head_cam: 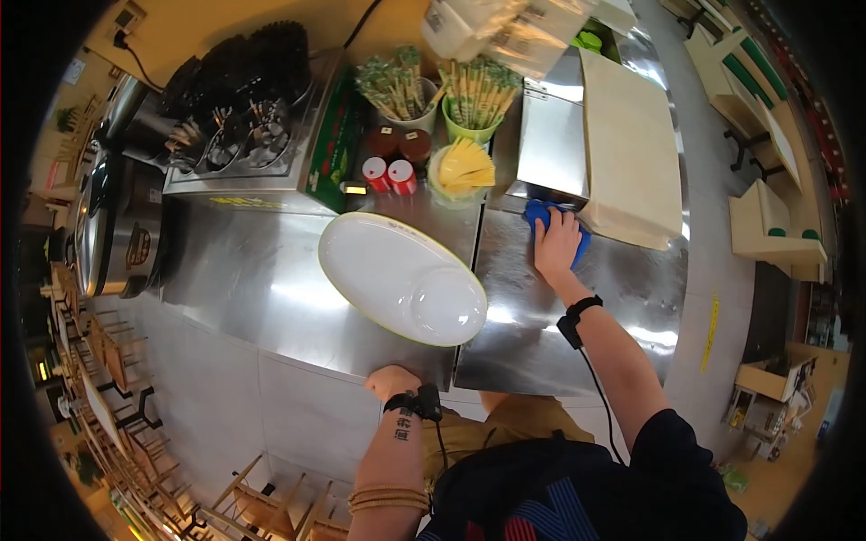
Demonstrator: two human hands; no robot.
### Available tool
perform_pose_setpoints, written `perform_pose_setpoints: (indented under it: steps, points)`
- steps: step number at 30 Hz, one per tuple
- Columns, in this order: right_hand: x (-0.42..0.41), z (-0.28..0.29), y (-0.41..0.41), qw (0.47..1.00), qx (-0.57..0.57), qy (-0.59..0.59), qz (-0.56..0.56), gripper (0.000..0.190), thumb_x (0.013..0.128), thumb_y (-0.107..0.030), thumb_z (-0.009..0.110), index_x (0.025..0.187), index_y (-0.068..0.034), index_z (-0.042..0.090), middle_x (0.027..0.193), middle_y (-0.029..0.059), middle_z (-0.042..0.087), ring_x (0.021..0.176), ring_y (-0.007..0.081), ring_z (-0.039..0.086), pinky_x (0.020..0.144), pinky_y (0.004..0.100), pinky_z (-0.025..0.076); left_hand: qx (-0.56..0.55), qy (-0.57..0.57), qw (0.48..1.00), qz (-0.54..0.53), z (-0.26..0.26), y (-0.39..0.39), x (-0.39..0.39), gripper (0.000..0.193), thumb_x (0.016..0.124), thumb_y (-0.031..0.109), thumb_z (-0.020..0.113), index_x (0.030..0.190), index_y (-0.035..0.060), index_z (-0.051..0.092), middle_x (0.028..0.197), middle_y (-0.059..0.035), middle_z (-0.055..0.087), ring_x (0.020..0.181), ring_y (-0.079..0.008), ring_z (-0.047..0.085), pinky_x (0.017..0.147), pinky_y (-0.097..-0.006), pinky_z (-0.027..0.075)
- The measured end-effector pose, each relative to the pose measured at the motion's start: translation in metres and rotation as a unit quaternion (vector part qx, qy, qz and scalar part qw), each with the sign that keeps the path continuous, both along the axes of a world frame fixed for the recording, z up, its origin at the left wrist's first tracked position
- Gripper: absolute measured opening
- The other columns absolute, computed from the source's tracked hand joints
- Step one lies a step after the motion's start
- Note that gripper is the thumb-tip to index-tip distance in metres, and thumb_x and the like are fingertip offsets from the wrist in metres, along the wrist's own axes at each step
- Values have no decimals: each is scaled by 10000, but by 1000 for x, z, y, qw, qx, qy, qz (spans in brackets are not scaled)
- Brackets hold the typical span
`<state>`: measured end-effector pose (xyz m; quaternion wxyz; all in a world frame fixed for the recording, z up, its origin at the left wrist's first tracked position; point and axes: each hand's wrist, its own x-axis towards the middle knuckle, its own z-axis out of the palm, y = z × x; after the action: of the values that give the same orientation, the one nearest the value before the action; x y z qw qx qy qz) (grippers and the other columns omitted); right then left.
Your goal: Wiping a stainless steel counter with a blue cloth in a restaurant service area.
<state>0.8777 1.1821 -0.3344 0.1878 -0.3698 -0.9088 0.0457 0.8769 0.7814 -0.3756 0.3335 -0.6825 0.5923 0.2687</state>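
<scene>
My right hand (559,245) presses a blue cloth (580,251) onto the stainless steel counter (514,351), just below a metal box (551,149). At the counter's near edge is my left hand (394,382), its fingers curled; whether it grips the edge or anything else is hidden. Between the hands, to the left of the cloth, lies a large oval white dish (365,270) with a yellow-green rim and a round hollow at its lower right end. A gap between two counter sections runs under the dish's right end.
Beyond the dish stand red-and-white canisters (389,176), a tub of yellow slips (463,169) and two containers of wrapped chopsticks (473,101). A cutlery holder (237,149) and a rice cooker (122,230) are at left. A beige board (632,149) lies right of the metal box.
</scene>
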Motion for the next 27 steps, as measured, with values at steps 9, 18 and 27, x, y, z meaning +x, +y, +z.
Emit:
perform_pose_setpoints:
  steps: [9,18,27]
  points:
    - [-46,9,-62,994,-23,4,109,428,961,-323,710,1313,-84,667,1128,147,620,1076,359,590,892,499,446,8,37,999,-2,18,4,2,382,1041,311,534,1356,110,610,1344,-75,743,1236,-202,701,1114,-347,479]
    - [-7,18,-47,960,-52,-34,274,403,954,-340,726,1261,-83,678,1098,139,623,1053,356,594,902,481,457,-11,93,992,89,21,4,4,409,1049,333,499,1352,93,631,1349,-75,740,1242,-242,696,1116,-353,486]
    - [-47,4,-6,976,-33,5,213,356,946,-352,743,1139,-78,626,1099,137,657,1058,357,634,896,486,491,-39,71,989,123,23,5,2,410,1046,334,499,1347,95,643,1354,-76,737,1245,-244,694,1110,-354,490]
